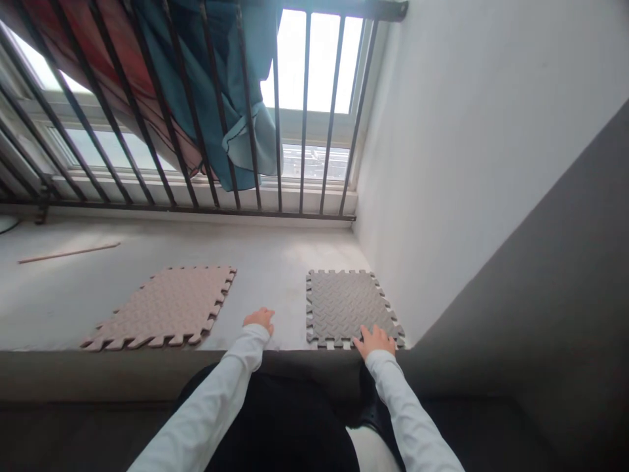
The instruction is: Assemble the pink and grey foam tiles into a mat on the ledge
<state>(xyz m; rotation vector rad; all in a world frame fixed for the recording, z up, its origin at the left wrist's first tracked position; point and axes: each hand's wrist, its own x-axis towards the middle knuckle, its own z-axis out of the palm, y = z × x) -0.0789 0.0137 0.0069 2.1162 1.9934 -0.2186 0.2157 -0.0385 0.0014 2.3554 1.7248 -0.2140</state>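
Dark metal railing (221,211) runs along the back of a white ledge (275,262), from the left edge almost to the corner. At far left, a thin pinkish-brown stick (69,254) lies on the ledge at a slight slant. Above it, behind the bars, hang a reddish-pink cloth (126,72) and, to its right, a teal cloth (200,78). Below them, a pink interlocking foam tile (170,305) lies flat, toothed along its edges and ridged on top, its near side at the ledge's front edge. Next comes the left hand (260,319), over the bare strip between the two tiles; its fingers are loosely bent and close together, with nothing seen in them, and whether they touch the ledge I cannot tell. Further right, beneath the bright window (322,62), a grey interlocking foam tile (348,305) lies flat beside the white wall (457,144). On its near right part rests the right hand (376,341), palm down, fingers spread wide. Both sleeves are white.
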